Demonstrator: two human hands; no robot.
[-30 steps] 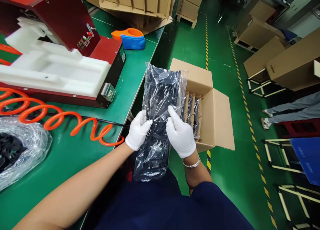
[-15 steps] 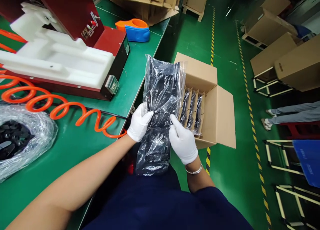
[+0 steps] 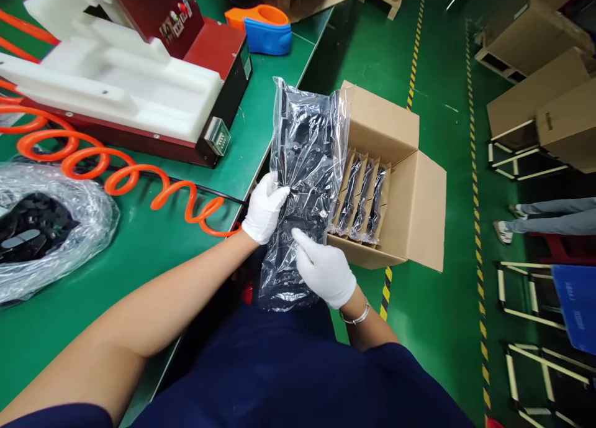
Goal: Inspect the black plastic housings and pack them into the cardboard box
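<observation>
Both my hands wear white gloves and hold a clear plastic bag (image 3: 305, 148) with a black part inside, upright in front of me. My left hand (image 3: 264, 208) grips the bag's left edge at mid-height, fingers curled round it. My right hand (image 3: 325, 271) clasps the bag lower down from the right. Just right of the bag stands an open cardboard box (image 3: 395, 142) on the floor, with several bagged black parts (image 3: 363, 195) standing between cardboard dividers.
A green workbench (image 3: 153, 241) lies to my left with a red machine holding a white fixture (image 3: 125, 99), an orange coiled hose (image 3: 116, 176), a bag of black parts (image 3: 41, 229) and a tape dispenser (image 3: 263, 30). Cardboard boxes (image 3: 535, 99) and another person's legs (image 3: 549, 217) are at right.
My right hand has slid down the bag from mid-height to its lower part. The view has shifted a little, so bench and box sit higher in frame.
</observation>
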